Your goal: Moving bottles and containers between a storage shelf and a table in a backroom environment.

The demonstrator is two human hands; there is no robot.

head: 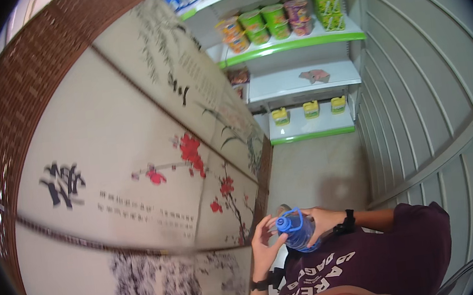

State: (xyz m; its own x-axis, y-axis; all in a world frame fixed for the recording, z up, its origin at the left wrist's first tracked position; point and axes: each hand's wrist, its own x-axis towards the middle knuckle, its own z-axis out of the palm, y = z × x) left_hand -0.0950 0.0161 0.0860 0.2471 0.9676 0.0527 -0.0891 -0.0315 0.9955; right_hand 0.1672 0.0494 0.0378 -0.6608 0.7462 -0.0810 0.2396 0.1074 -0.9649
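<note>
A clear blue plastic water bottle (299,236) with a blue cap (284,223) and a blue loop handle (299,217) is held in front of my chest, its cap tilted toward the upper left. My right hand (323,224) grips the bottle's side from the right, the thumb lying along its body. On the other side, my left hand (266,244) curves around the neck end. Its thumb touches the bottle below the cap, and its fingers are bent beside the cap. Black bands circle both wrists.
A folding screen (86,120) painted with blossoms and characters stands along the left. Ahead are white shelves (303,79) with stacked instant noodle cups (254,27), green boxes (328,11), a pinkish cloth (316,76) and yellow jugs (311,109). A ribbed grey partition (410,77) runs along the right.
</note>
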